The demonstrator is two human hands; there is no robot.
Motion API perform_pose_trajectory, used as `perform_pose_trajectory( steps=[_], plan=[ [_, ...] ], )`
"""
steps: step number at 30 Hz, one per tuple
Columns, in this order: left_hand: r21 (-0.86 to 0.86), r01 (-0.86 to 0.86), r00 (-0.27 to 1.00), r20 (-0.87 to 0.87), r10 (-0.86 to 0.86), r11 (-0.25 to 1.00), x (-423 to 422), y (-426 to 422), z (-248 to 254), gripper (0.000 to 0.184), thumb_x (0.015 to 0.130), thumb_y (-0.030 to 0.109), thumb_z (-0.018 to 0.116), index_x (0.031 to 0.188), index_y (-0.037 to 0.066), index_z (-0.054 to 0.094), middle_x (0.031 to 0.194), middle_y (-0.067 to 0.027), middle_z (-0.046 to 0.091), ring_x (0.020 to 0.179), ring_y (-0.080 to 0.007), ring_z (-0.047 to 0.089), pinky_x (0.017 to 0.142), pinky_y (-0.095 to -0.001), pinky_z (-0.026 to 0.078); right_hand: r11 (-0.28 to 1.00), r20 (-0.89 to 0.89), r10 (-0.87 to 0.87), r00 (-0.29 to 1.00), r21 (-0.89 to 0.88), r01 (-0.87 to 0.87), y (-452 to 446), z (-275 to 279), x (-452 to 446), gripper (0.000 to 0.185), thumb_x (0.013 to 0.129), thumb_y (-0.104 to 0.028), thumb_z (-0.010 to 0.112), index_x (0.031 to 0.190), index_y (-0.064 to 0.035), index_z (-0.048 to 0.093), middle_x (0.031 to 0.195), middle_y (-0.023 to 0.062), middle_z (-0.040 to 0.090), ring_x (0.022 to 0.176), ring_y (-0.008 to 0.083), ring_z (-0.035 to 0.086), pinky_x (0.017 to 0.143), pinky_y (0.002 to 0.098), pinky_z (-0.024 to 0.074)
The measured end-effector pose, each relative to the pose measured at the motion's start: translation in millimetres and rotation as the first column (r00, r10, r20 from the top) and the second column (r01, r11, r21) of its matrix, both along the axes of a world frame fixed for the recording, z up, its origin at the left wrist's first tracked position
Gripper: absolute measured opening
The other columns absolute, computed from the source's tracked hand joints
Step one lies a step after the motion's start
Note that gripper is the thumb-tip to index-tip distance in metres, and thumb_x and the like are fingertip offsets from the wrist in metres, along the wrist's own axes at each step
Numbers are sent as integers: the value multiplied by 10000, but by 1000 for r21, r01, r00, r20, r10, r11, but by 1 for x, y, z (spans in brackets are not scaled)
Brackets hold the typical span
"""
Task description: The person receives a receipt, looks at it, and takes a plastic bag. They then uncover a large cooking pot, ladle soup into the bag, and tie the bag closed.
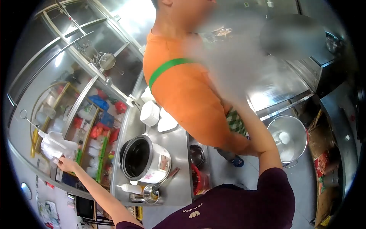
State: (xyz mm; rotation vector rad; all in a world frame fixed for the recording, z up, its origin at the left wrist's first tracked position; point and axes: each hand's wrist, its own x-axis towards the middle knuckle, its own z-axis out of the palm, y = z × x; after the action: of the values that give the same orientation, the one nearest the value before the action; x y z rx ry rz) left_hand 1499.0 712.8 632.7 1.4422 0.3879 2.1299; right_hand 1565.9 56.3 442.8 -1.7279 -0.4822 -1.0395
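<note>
At the far left, my left hand (68, 165) is stretched out, with its fingers closed on the lower edge of a bunch of white plastic bags (57, 145). The bags hang from a metal hook (23, 115) in front of the glass partition. My right arm (268, 147) reaches up and away past a co-worker in an orange shirt (187, 95). A grey blurred patch covers its far end, so my right hand and anything in it are hidden.
A rice cooker (158, 162) stands uncovered on the steel counter, near white containers (150, 113), a squeeze bottle (130, 188) and a metal cup (151, 194). A large metal pot (288, 126) is on the floor at right. The co-worker stands close ahead.
</note>
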Motion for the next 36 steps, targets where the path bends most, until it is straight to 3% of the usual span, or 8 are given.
perform_pose_trajectory(
  steps=[4,10,18,21,23,30,33,36],
  plan=[
    [36,194,980,30,-195,980,-4,-16,-1,283,817,189,609,971,-48,599,940,-130,610,817,-186,584,724,-274,486,972,-77,-39,996,229,56,-29,14,33,558,923,-372,320,1376,-76,183,1444,92,137,1341,209,72,1058,410,-28],
    [91,432,893,96,-440,897,0,-11,-4,230,809,135,620,938,-53,592,964,-120,603,831,-181,583,708,-273,514,986,-33,52,998,157,-47,4,-8,45,532,917,-342,367,1340,-32,273,1410,137,227,1316,239,181,1056,339,152],
    [36,449,890,66,-450,893,-9,11,-3,268,795,147,642,941,-66,569,944,-119,607,808,-180,588,707,-279,519,948,-107,145,984,299,-108,4,-26,62,559,916,-357,361,1328,9,271,1403,159,232,1308,246,200,1054,316,165],
    [75,477,876,44,-480,876,-15,7,-4,262,800,148,637,948,-60,578,940,-110,609,810,-174,584,721,-277,513,995,-413,-96,906,-10,101,15,38,-41,567,918,-349,362,1336,16,243,1404,180,211,1311,271,183,1055,330,165],
    [102,478,874,37,-484,872,-17,8,-3,243,803,146,633,933,-55,591,946,-104,608,819,-168,582,714,-270,507,992,-442,-125,888,-29,125,16,43,-40,561,920,-339,361,1337,15,238,1407,180,202,1312,272,181,1055,330,163],
    [102,422,906,0,-424,901,-26,3,0,240,783,166,661,896,-41,617,915,-93,621,777,-144,586,672,-244,497,988,-362,-150,920,-19,153,23,38,-20,550,926,-353,324,1341,-1,245,1414,155,202,1321,261,156,1062,383,90],
    [141,387,922,-25,-387,911,-32,-7,3,250,767,172,678,876,-44,618,858,-77,628,742,-131,587,654,-233,497,964,-142,-104,984,228,135,22,-16,53,570,926,-401,262,1354,-25,226,1433,120,167,1332,257,111,1046,466,-22],
    [95,288,957,-52,-284,953,-38,-16,7,277,752,198,694,859,-46,618,829,-76,627,719,-131,587,638,-234,491,984,-185,21,982,179,13,24,-18,59,591,926,-400,273,1366,-19,172,1443,128,117,1337,255,80,1065,387,31]
  ],
)
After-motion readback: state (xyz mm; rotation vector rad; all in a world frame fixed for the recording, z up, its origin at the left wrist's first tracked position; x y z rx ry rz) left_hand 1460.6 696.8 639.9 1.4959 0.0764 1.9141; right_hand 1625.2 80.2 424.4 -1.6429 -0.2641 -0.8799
